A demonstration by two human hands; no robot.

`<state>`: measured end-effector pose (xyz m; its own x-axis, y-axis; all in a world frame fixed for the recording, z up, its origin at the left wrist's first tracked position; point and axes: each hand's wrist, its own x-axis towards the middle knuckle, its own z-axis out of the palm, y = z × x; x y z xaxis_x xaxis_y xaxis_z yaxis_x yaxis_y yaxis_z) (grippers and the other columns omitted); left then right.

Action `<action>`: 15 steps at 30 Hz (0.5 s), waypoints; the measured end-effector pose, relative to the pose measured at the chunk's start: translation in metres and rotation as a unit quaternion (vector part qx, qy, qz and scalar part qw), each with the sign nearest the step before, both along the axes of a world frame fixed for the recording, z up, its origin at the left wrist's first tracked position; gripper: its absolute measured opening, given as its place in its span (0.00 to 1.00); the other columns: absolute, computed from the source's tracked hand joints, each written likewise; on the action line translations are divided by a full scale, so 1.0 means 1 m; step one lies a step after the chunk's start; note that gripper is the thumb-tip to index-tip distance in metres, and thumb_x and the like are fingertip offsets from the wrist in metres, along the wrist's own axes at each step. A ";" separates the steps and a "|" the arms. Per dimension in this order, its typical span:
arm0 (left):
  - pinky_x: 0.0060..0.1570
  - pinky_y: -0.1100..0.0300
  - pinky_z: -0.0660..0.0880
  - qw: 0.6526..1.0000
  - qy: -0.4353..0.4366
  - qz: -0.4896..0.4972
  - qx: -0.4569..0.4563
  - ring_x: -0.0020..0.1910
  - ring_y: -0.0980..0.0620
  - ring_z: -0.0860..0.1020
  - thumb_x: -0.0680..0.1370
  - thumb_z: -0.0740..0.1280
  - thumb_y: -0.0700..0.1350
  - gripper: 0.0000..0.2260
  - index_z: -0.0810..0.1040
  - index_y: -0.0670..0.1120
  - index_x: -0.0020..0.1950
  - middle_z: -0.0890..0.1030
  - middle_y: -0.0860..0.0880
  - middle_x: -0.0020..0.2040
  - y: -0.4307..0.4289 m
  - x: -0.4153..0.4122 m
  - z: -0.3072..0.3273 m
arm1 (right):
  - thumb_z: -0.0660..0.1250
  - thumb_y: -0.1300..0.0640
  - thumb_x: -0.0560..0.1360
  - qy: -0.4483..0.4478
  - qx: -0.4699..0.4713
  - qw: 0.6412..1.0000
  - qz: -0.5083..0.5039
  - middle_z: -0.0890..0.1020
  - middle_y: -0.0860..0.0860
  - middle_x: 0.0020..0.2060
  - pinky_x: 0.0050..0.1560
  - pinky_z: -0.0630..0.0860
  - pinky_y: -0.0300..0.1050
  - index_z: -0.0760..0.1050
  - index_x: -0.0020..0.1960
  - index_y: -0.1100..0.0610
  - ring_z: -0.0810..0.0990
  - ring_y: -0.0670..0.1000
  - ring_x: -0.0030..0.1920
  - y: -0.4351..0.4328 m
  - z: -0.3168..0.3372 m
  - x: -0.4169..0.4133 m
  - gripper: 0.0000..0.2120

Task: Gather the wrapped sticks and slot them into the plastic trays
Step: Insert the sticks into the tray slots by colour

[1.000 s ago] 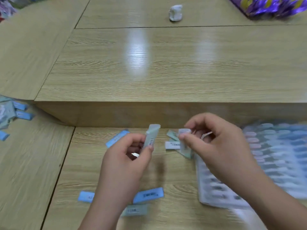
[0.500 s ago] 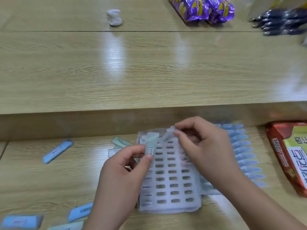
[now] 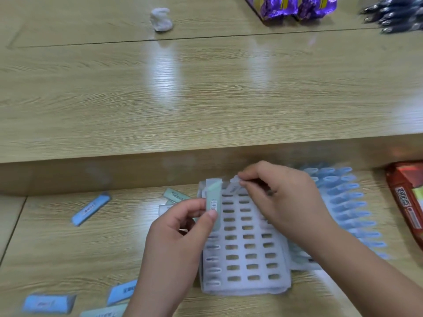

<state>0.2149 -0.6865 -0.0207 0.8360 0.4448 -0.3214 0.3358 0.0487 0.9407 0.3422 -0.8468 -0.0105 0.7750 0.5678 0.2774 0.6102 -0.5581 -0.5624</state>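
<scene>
A white plastic tray (image 3: 247, 259) with rows of slots lies on the lower desk in front of me. My left hand (image 3: 180, 234) pinches a pale green wrapped stick (image 3: 214, 197) upright over the tray's left edge. My right hand (image 3: 281, 202) pinches a small white wrapped stick (image 3: 233, 186) at the tray's far end. A second tray (image 3: 348, 209), filled with blue sticks, lies to the right, partly under my right arm. Loose blue and green sticks lie on the desk: one blue stick (image 3: 90, 209) at left, a green stick (image 3: 176, 196) near the tray, several near the bottom left (image 3: 47, 304).
A raised wooden counter (image 3: 206, 99) runs across behind the desk, with a white crumpled lump (image 3: 161, 19), purple snack bags (image 3: 295, 5) and dark pens (image 3: 393, 17) on it. A red packet (image 3: 409, 202) lies at the desk's right edge.
The view has swung right and settled, bringing the white tray under my hands. Both hands keep their sticks; the right hand's stick now sits at the tray's far end.
</scene>
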 end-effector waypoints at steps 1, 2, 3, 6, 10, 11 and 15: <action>0.40 0.62 0.81 1.000 0.001 -0.001 0.000 0.43 0.54 0.85 0.74 0.73 0.50 0.06 0.85 0.59 0.50 0.87 0.54 0.44 0.000 0.000 0.000 | 0.73 0.59 0.74 -0.006 -0.003 1.000 0.011 0.85 0.45 0.42 0.38 0.81 0.51 0.82 0.50 0.53 0.83 0.47 0.43 0.000 0.000 0.000 0.05; 0.40 0.61 0.82 1.000 0.001 -0.001 0.002 0.43 0.54 0.85 0.74 0.73 0.51 0.06 0.85 0.60 0.50 0.87 0.54 0.45 0.000 0.000 -0.001 | 0.73 0.59 0.74 -0.013 -0.008 1.000 0.019 0.85 0.45 0.42 0.38 0.81 0.51 0.82 0.50 0.54 0.83 0.48 0.43 0.000 0.000 0.000 0.05; 0.41 0.60 0.82 1.000 0.001 -0.001 0.005 0.44 0.54 0.85 0.74 0.73 0.51 0.06 0.85 0.60 0.50 0.87 0.54 0.45 0.000 0.000 -0.002 | 0.73 0.59 0.74 -0.019 -0.012 1.000 0.022 0.85 0.45 0.42 0.38 0.80 0.50 0.82 0.50 0.54 0.83 0.49 0.43 0.000 -0.001 -0.001 0.05; 0.43 0.58 0.82 1.000 -0.004 0.001 0.006 0.44 0.53 0.85 0.75 0.73 0.50 0.06 0.85 0.60 0.50 0.87 0.54 0.45 0.001 -0.001 -0.003 | 0.74 0.59 0.74 -0.025 -0.026 0.999 0.015 0.85 0.45 0.41 0.38 0.80 0.48 0.82 0.49 0.54 0.83 0.49 0.42 0.002 -0.002 -0.004 0.05; 0.42 0.58 0.83 1.000 -0.011 -0.006 0.015 0.43 0.52 0.84 0.75 0.74 0.51 0.06 0.85 0.60 0.49 0.86 0.53 0.44 0.001 -0.001 -0.003 | 0.74 0.60 0.73 -0.052 -0.089 0.994 0.045 0.85 0.46 0.39 0.34 0.79 0.49 0.84 0.47 0.54 0.82 0.53 0.42 0.007 -0.001 -0.009 0.04; 0.41 0.60 0.82 1.000 -0.012 -0.007 0.020 0.43 0.52 0.84 0.75 0.74 0.50 0.06 0.85 0.60 0.49 0.86 0.53 0.43 0.001 -0.001 -0.002 | 0.74 0.60 0.73 -0.059 -0.101 0.992 0.056 0.85 0.47 0.40 0.36 0.79 0.50 0.84 0.49 0.54 0.82 0.54 0.43 0.007 0.001 -0.008 0.05; 0.44 0.50 0.83 0.999 -0.018 -0.005 0.037 0.43 0.45 0.83 0.72 0.74 0.54 0.07 0.86 0.62 0.49 0.86 0.51 0.41 -0.002 -0.002 0.008 | 0.69 0.55 0.76 -0.035 -0.066 0.996 0.039 0.84 0.43 0.48 0.51 0.75 0.41 0.83 0.58 0.52 0.79 0.49 0.50 0.002 0.013 -0.013 0.11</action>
<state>0.2131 -0.6890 -0.0127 0.8509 0.4572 -0.2588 0.3026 -0.0238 0.9528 0.3290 -0.8446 0.0026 0.7090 0.6602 0.2477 0.6892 -0.5746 -0.4414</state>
